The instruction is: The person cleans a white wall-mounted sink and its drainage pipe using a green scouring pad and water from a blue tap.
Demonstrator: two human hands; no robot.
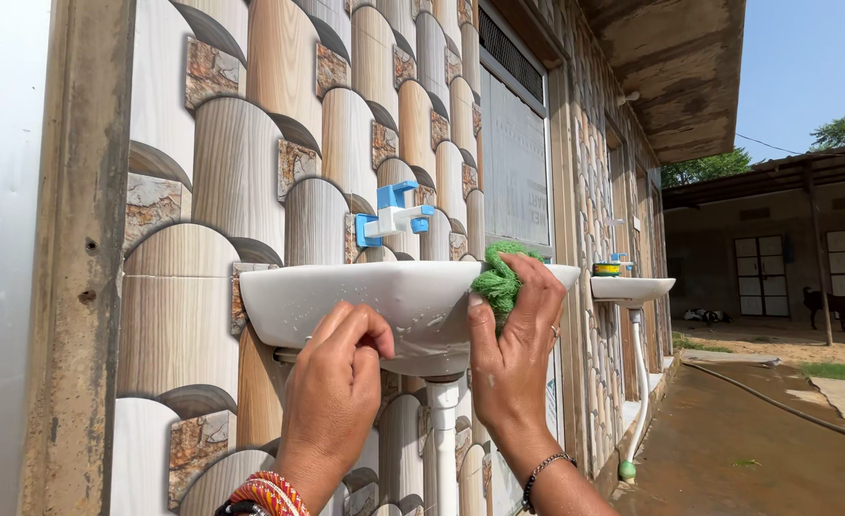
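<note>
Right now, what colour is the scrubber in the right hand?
Green; the scrubber pressed on the white basin shows best in the head view.

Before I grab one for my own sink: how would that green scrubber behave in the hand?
The green scrubber looks soft: it bunches under the right hand. Probably light, being loose mesh. Likely slippery, since the basin is wet with suds.

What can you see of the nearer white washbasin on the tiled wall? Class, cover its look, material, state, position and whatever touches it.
The nearer white washbasin looks like glazed ceramic, with a rounded underside flecked with soapy droplets. It is fixed to a patterned tile wall, below a blue and white tap, with a white drain pipe underneath. The left hand presses fingertips against its outer side; the right hand holds a green scrubber against its rim.
</note>
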